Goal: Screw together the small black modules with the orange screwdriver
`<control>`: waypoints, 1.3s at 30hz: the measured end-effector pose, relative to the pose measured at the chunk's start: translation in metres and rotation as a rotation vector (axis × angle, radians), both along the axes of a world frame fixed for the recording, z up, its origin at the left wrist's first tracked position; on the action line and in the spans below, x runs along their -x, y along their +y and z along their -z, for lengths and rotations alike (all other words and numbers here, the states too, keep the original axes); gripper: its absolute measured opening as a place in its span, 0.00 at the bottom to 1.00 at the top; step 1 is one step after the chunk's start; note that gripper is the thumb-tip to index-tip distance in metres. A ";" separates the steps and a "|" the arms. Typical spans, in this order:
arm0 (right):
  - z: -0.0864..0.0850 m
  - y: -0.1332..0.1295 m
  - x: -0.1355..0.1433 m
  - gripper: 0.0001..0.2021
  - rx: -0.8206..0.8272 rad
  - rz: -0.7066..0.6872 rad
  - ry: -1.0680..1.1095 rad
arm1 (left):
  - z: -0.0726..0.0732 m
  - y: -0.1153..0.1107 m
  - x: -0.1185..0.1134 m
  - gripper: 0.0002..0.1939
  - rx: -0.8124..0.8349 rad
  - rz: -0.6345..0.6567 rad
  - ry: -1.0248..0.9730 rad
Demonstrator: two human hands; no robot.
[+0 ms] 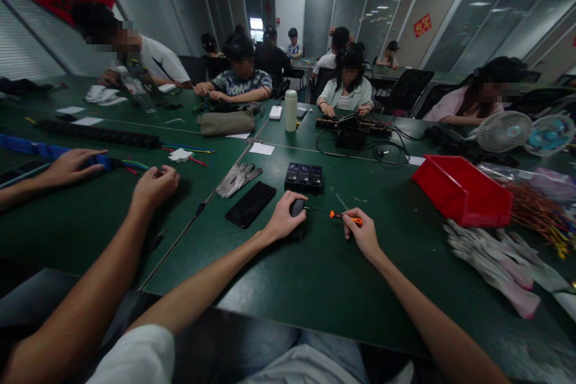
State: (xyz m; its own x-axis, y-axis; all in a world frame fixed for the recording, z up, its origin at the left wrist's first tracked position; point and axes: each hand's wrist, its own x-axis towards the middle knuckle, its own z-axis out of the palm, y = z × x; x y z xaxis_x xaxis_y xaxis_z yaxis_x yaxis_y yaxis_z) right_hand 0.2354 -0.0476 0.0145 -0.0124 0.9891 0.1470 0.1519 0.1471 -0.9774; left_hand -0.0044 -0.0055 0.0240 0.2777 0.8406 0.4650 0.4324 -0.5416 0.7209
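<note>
I monitor 1 head-worn camera. It faces forward and down over the near edge of the bench (pixel 270 276). The left hand (pixel 284 216) and right hand (pixel 362 234) register at close range, just below frame centre. The wearer's lap (pixel 265 336) borders the bottom; glass partitions (pixel 382 0) stand at far range.

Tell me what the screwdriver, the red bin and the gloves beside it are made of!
The screwdriver probably has a smooth plastic handle, bright orange and black; its thin, straight shaft is likely metal. The red bin looks like hard plastic: even color, stiff walls. The gloves look like matte cloth, soft and rumpled; the fibre is unclear.
</note>
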 end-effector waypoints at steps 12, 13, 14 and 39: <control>0.002 0.001 -0.002 0.12 -0.040 0.087 0.051 | 0.004 0.008 0.008 0.17 0.025 0.016 -0.052; 0.002 0.001 -0.003 0.12 -0.042 0.088 0.049 | 0.005 0.009 0.008 0.17 0.024 0.021 -0.045; 0.003 0.002 -0.003 0.12 -0.044 0.089 0.046 | 0.005 0.009 0.008 0.17 0.023 0.026 -0.038; 0.011 0.005 -0.002 0.10 -0.194 -0.003 -0.598 | 0.007 -0.002 0.005 0.15 -0.226 0.191 -0.070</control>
